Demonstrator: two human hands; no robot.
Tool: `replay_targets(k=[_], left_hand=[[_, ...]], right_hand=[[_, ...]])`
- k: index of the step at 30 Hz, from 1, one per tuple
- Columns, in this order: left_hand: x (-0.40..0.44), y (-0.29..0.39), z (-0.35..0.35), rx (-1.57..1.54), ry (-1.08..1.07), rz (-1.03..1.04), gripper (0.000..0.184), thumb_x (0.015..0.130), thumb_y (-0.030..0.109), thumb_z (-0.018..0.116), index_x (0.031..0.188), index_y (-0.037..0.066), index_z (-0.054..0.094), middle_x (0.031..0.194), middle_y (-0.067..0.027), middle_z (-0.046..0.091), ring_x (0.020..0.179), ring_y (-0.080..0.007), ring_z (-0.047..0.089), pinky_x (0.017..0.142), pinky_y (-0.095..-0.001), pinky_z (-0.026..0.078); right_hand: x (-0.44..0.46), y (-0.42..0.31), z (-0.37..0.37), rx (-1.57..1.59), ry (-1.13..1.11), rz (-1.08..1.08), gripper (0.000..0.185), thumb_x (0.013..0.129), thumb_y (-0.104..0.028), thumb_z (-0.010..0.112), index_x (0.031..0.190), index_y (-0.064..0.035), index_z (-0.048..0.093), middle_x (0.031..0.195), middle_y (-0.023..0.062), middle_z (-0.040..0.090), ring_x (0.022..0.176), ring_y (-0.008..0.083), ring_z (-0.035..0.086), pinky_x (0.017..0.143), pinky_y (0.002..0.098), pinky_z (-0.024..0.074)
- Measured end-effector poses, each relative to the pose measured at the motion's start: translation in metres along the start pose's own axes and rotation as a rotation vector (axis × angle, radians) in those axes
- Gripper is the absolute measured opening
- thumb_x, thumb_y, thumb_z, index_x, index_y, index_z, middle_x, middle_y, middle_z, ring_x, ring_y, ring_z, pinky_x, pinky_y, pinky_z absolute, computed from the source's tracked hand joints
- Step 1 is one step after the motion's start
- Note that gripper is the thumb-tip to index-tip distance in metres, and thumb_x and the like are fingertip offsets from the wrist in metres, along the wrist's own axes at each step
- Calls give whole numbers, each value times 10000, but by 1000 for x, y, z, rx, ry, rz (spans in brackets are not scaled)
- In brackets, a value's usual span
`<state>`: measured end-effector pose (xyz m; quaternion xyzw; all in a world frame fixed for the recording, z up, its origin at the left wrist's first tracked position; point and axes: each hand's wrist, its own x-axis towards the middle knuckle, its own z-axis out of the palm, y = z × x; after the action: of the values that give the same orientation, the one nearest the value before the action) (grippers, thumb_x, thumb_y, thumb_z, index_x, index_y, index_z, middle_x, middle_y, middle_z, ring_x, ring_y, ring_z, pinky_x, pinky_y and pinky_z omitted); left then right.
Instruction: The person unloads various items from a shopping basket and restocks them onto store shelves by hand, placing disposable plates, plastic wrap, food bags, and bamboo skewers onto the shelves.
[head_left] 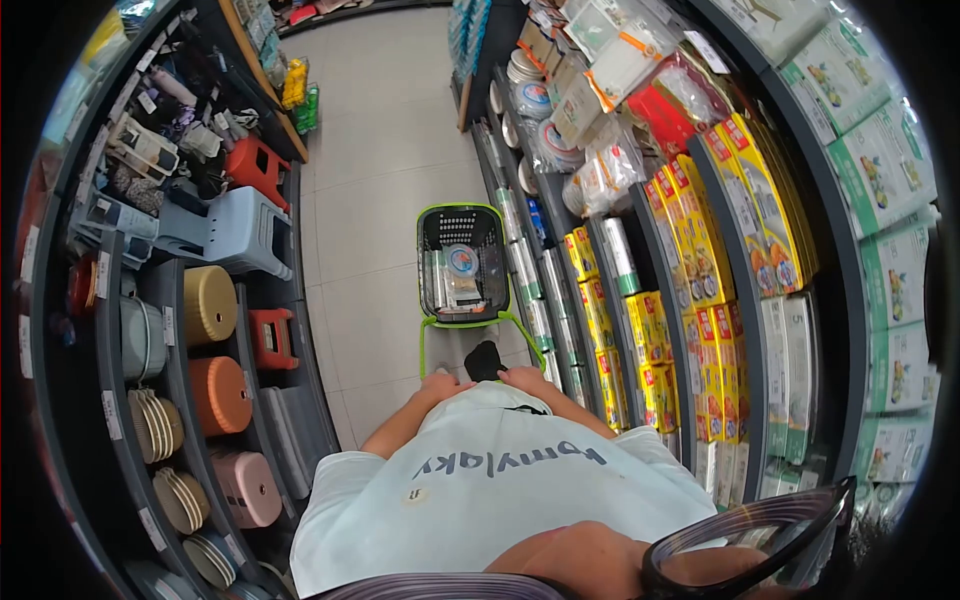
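Note:
My left hand (440,386) is at the lower hem of the pale shirt (500,500), its fingers curled in on the cloth. On the other side of the hem, my right hand (522,379) also has its fingers closed at the cloth. Between and beyond them a black shoe (486,361) shows on the floor. Just ahead is a black shopping basket (428,240) with a green rim and green handle arms that reach back toward my hands. Inside it lie a round tub with a blue label (461,262) and some packaged goods.
The tiled aisle floor (365,150) runs forward between shelves. Left shelves hold stools (245,232), round lidded containers (222,395) and stacked plates. On the right are yellow boxes (718,350), foil rolls (618,255) and bagged disposable tableware (625,60). Dark glasses (750,545) cross the lower right.

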<state>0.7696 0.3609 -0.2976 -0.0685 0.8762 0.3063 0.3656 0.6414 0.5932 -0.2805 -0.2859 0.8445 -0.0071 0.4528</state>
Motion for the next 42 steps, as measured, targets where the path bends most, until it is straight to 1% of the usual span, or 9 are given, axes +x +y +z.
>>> replay_targets(k=[5,12,18,21,27,31,33,36,42], left_hand=[[-40,15,7,-18,-35,-60,843,830,823,349,936,102,772,998,-168,716,967,-347,679,802,-457,536],[-38,13,56,-45,-31,-63,828,817,829,363,953,123,775,1010,-169,716,981,-356,674,808,-458,535],[-25,51,92,15,-27,-71,909,796,865,345,975,80,767,1068,-172,709,1015,-357,667,849,-444,527],[-26,85,111,-1,-79,-89,952,787,885,326,1006,66,758,1100,-171,705,1051,-350,660,881,-440,517],[-33,146,172,-77,-125,-112,958,787,890,312,1053,79,747,1090,-180,708,1071,-353,656,907,-433,510],[-40,171,226,-97,-120,-112,917,809,871,300,1051,110,750,1079,-196,704,1062,-365,657,906,-435,511],[-41,174,260,-98,-85,-73,889,818,863,300,1045,133,754,1067,-193,706,1065,-363,655,897,-439,513],[-58,196,273,-115,-90,-127,895,819,862,297,1037,126,755,1063,-190,707,1063,-358,655,891,-435,515],[-74,221,282,-62,-138,-121,909,805,877,297,1025,125,760,1062,-180,710,1053,-355,657,883,-429,514]], right_hand=[[-31,-12,15,-10,-17,6,622,991,-543,323,1067,-63,712,1077,175,701,1032,373,653,869,499,497],[-62,0,28,10,-26,-79,609,991,-530,332,1067,-54,705,1086,183,694,1033,386,648,876,494,497],[-75,53,63,36,25,-75,596,1000,-484,320,1036,-31,707,1061,192,697,997,387,659,862,502,497],[-95,80,70,-29,31,-86,622,995,-518,301,1032,-50,708,1049,190,699,991,408,655,870,503,498],[-155,130,84,-161,40,-172,501,995,-437,345,1081,-79,686,1083,148,699,970,380,668,827,485,523],[-177,164,113,-84,81,-134,487,982,-424,360,1074,-81,693,1093,162,695,992,386,663,829,486,527],[-194,173,122,-126,-13,-96,508,970,-437,357,1076,-75,698,1121,185,684,1026,395,654,857,492,520],[-192,198,161,-66,62,-101,591,980,-504,339,1003,-54,721,1059,211,695,984,420,659,841,512,513],[-208,220,195,-52,47,-137,566,968,-481,356,1022,-47,714,1097,218,682,998,425,651,841,513,511]])
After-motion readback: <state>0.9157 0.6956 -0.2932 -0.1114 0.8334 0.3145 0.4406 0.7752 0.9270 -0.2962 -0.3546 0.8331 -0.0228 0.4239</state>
